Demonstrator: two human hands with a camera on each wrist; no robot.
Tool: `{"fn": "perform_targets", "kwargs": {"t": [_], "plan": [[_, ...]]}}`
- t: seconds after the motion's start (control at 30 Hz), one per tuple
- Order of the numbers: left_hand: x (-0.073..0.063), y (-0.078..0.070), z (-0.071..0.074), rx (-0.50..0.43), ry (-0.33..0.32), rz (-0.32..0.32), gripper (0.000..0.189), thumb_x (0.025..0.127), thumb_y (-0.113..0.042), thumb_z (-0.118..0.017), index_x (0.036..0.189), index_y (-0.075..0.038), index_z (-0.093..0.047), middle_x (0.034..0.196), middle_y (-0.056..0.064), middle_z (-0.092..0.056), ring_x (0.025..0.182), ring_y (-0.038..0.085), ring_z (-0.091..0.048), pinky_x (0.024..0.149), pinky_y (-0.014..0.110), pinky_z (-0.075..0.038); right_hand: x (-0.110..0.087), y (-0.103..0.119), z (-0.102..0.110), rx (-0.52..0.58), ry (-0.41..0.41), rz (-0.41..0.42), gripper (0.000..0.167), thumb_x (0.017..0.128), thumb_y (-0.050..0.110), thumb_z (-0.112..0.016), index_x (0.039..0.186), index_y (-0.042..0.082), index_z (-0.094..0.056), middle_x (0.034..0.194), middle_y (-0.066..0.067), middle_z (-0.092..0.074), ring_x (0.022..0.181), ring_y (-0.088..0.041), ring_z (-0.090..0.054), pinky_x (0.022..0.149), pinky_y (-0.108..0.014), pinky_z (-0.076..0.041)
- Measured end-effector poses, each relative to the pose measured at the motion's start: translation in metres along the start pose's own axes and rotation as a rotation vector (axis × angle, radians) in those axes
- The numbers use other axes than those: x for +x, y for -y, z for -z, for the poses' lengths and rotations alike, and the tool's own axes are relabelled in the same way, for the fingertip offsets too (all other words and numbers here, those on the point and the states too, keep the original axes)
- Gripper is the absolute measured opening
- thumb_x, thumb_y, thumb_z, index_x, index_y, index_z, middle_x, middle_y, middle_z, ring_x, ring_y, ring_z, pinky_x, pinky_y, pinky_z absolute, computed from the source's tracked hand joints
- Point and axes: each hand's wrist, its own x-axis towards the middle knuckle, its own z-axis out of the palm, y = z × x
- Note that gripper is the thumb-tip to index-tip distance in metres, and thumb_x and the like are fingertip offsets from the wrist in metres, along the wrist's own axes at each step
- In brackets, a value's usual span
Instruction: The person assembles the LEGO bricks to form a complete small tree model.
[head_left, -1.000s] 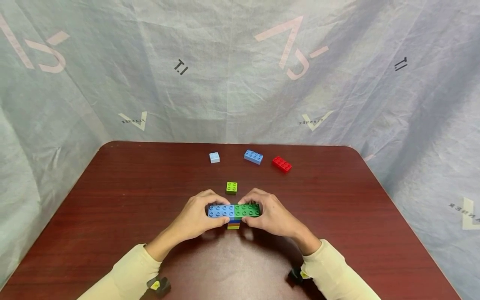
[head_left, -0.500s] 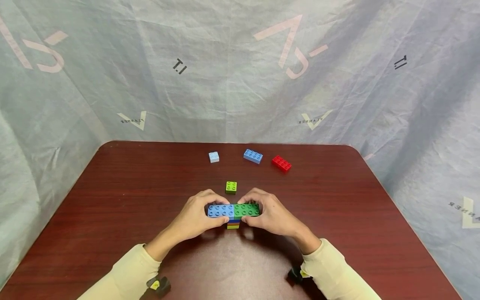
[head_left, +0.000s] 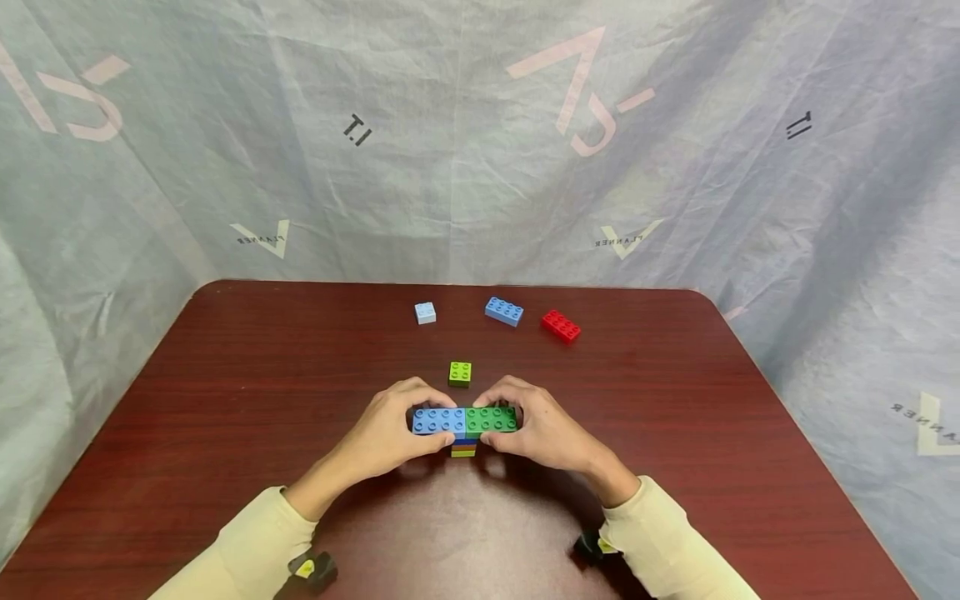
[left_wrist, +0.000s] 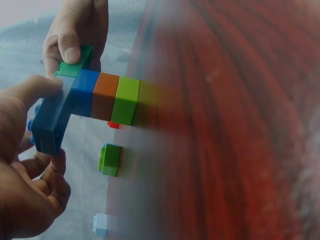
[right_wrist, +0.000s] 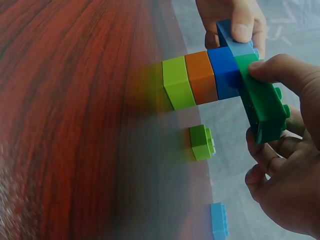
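Observation:
My left hand (head_left: 386, 429) pinches a light blue eight-stud toy building brick (head_left: 438, 421) between thumb and fingers. Opposite it, my right hand (head_left: 543, 427) pinches a green eight-stud brick (head_left: 492, 421) the same way. The two bricks meet end to end and top a short column. In the right wrist view that column shows a dark blue brick (right_wrist: 223, 73), an orange brick (right_wrist: 201, 77) and a lime brick (right_wrist: 178, 83) at the bottom, on the table. Both upper bricks overhang the column, one to each side.
Just beyond the column lies a lime four-stud brick (head_left: 461, 374). Farther back are a pale blue small brick (head_left: 425, 313), a blue eight-stud brick (head_left: 504, 312) and a red eight-stud brick (head_left: 561, 326). The dark red table (head_left: 225, 400) ends at a grey printed cloth (head_left: 450, 167).
Both hands keep their hold on the light blue and green bricks. The whole head view shifts very slightly; nothing on the table visibly moves.

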Motion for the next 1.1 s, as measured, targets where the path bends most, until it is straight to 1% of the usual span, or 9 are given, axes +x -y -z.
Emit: {"fn": "perform_targets", "kwargs": {"t": [0.23,0.37,0.67,0.8,0.87,0.97,1.03,1.1], "plan": [[-0.001,0.002,0.004,0.028,-0.001,0.001,0.032,0.082,-0.032,-0.088,0.11,-0.033,-0.073,0.1,-0.012,-0.062,0.093,0.01,-0.058,0.076,0.025,-0.052,0.002,-0.001,-0.001,-0.013,0.003,0.019,0.033,0.084,0.013,-0.084,0.113,0.021,-0.071,0.11,0.008,-0.067,0.096,-0.007,-0.061,0.079,-0.026,-0.054],[-0.001,0.003,0.005,0.036,-0.001,0.007,0.032,0.081,-0.032,-0.088,0.109,-0.033,-0.072,0.101,-0.013,-0.063,0.094,0.011,-0.058,0.078,0.027,-0.051,0.001,-0.001,-0.001,-0.011,0.0,0.034,0.033,0.084,0.013,-0.085,0.113,0.02,-0.071,0.11,0.006,-0.067,0.095,-0.008,-0.061,0.078,-0.027,-0.054],[-0.001,0.002,0.004,0.034,-0.002,0.007,0.032,0.081,-0.032,-0.088,0.109,-0.032,-0.072,0.101,-0.013,-0.063,0.094,0.01,-0.058,0.079,0.027,-0.05,0.0,-0.002,0.001,-0.004,0.002,0.018,0.034,0.084,0.013,-0.085,0.114,0.022,-0.071,0.11,0.007,-0.066,0.091,-0.008,-0.06,0.074,-0.028,-0.054],[-0.001,0.002,0.003,0.029,0.0,0.009,0.032,0.081,-0.031,-0.088,0.109,-0.032,-0.072,0.101,-0.013,-0.063,0.095,0.01,-0.058,0.079,0.027,-0.05,0.0,-0.002,0.005,-0.009,0.01,0.028,0.036,0.084,0.015,-0.085,0.116,0.022,-0.07,0.109,0.008,-0.066,0.088,-0.01,-0.06,0.071,-0.032,-0.055],[-0.001,0.002,0.003,0.026,0.001,0.008,0.032,0.081,-0.031,-0.088,0.109,-0.031,-0.072,0.101,-0.012,-0.064,0.095,0.01,-0.058,0.079,0.026,-0.05,0.0,-0.001,0.009,-0.01,0.01,0.044,0.037,0.084,0.016,-0.085,0.118,0.021,-0.07,0.109,0.007,-0.066,0.089,-0.012,-0.06,0.07,-0.036,-0.055],[-0.001,0.002,0.003,0.02,0.001,0.004,0.032,0.081,-0.03,-0.088,0.11,-0.029,-0.073,0.101,-0.011,-0.064,0.095,0.011,-0.058,0.077,0.026,-0.051,0.0,-0.002,0.019,-0.01,-0.015,0.062,0.037,0.087,0.019,-0.083,0.121,0.022,-0.068,0.111,0.007,-0.066,0.095,-0.017,-0.061,0.074,-0.039,-0.054],[-0.001,0.002,0.003,0.018,0.0,0.006,0.033,0.081,-0.031,-0.088,0.11,-0.03,-0.073,0.101,-0.011,-0.064,0.095,0.011,-0.058,0.077,0.026,-0.051,0.002,-0.003,0.027,0.0,-0.055,0.058,0.035,0.089,0.019,-0.081,0.121,0.022,-0.068,0.113,0.006,-0.067,0.098,-0.019,-0.061,0.077,-0.039,-0.052],[-0.002,0.001,0.003,0.013,0.0,0.012,0.033,0.081,-0.031,-0.088,0.109,-0.03,-0.073,0.101,-0.011,-0.064,0.095,0.011,-0.058,0.077,0.025,-0.051,0.005,-0.007,0.036,0.022,-0.104,0.038,0.034,0.09,0.018,-0.08,0.121,0.022,-0.068,0.113,0.005,-0.067,0.1,-0.019,-0.062,0.079,-0.036,-0.051]]}}
